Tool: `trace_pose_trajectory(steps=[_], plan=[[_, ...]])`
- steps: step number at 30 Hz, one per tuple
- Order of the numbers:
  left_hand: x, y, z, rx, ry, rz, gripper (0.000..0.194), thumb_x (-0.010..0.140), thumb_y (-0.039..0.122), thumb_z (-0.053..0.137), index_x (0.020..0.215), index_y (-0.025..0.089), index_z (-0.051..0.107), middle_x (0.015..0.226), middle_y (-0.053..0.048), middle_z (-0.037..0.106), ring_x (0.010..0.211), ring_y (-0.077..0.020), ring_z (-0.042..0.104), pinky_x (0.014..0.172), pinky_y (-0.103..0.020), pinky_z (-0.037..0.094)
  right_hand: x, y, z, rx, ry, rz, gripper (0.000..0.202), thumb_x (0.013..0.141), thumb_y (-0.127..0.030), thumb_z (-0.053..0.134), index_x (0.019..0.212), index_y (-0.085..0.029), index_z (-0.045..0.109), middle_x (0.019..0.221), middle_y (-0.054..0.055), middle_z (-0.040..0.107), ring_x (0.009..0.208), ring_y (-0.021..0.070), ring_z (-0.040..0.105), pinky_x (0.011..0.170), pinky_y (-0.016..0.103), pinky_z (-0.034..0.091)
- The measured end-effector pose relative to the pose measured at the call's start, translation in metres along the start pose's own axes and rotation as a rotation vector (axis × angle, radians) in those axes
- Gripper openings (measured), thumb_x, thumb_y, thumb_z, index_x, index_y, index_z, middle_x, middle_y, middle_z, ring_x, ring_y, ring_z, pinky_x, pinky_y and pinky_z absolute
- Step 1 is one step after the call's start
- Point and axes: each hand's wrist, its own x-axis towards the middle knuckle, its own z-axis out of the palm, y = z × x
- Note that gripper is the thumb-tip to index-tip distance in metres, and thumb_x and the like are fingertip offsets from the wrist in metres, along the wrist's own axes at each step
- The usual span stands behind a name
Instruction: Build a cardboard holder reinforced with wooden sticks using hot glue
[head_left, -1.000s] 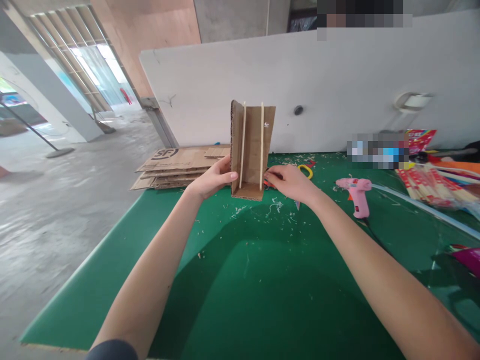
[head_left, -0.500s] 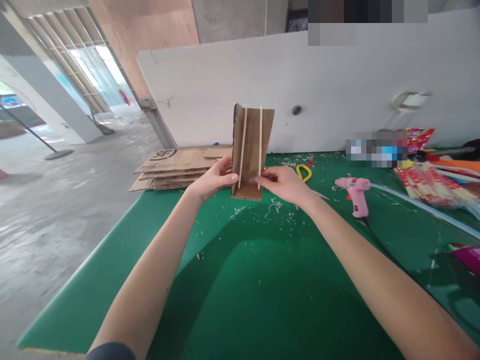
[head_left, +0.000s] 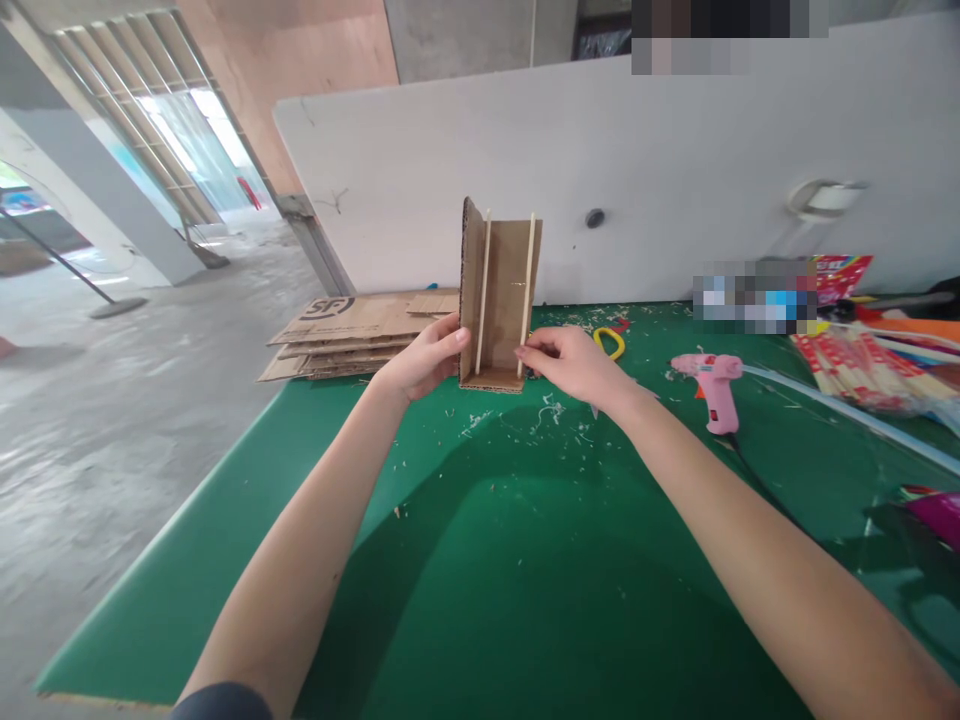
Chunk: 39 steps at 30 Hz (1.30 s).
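An upright cardboard structure (head_left: 506, 280), with a back panel, a left side and a small base, is held above the table. My left hand (head_left: 424, 362) grips its left side, the thumb at the front edge and the other fingers partly hidden behind. Two thin wooden sticks stand lengthwise in it: a left stick (head_left: 483, 300) by the side wall and a right stick (head_left: 529, 270) along the right edge. The fingertips of my right hand (head_left: 574, 362) pinch the right stick near its lower end.
Flat cardboard sheets (head_left: 337, 330) lie stacked at the back left of the green table (head_left: 480, 600). Yellow-handled scissors (head_left: 610, 344) lie behind my right hand. Farther right are a pink glue gun (head_left: 716, 390) with its cord and packaged sticks (head_left: 847, 370). A white panel (head_left: 450, 180) stands behind.
The right stick's top has shifted right, so it leans more along the panel's edge. The structure has turned and risen slightly, and my left thumb has moved up its side.
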Motion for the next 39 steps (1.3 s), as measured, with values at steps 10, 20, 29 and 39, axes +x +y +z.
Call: trace_pose_trajectory(steps=[10,20,29,39], plan=[[0.001,0.001,0.002,-0.113,-0.005,-0.152,0.066,0.076,0.069,0.052,0.122,0.021,0.057,0.118,-0.012,0.065,0.102,-0.0309,0.063,0.075,-0.04,0.055,-0.006,-0.017,-0.003,0.155,0.013,0.092,0.035,0.081,-0.051,0.058,0.066,-0.019,0.059,0.055,-0.002,0.052,0.051,0.0091,0.04,0.051,0.027,0.029],[0.004,0.006,0.01,-0.134,-0.053,-0.261,0.072,0.081,0.074,0.034,0.121,0.019,0.059,0.106,-0.015,0.069,0.09,-0.0294,0.066,0.071,-0.042,0.055,-0.006,-0.024,-0.008,0.379,-0.02,0.222,0.029,0.079,-0.044,0.064,0.069,-0.017,0.062,0.055,-0.001,0.05,0.048,0.0072,0.039,0.047,0.025,0.027],[0.005,0.005,0.011,-0.109,-0.063,-0.301,0.076,0.081,0.073,0.033,0.134,0.021,0.049,0.101,-0.015,0.07,0.09,-0.032,0.067,0.07,-0.043,0.056,-0.005,-0.022,-0.01,0.413,-0.04,0.277,0.03,0.077,-0.046,0.065,0.069,-0.017,0.061,0.057,-0.001,0.051,0.048,0.0071,0.04,0.045,0.024,0.026],[0.004,0.008,0.013,-0.063,-0.038,-0.217,0.069,0.082,0.073,0.034,0.12,0.022,0.059,0.114,-0.014,0.066,0.1,-0.0342,0.064,0.072,-0.045,0.056,-0.008,-0.018,-0.013,0.358,-0.063,0.144,0.033,0.08,-0.05,0.06,0.071,-0.018,0.061,0.062,0.0,0.053,0.054,0.0088,0.041,0.05,0.026,0.029]])
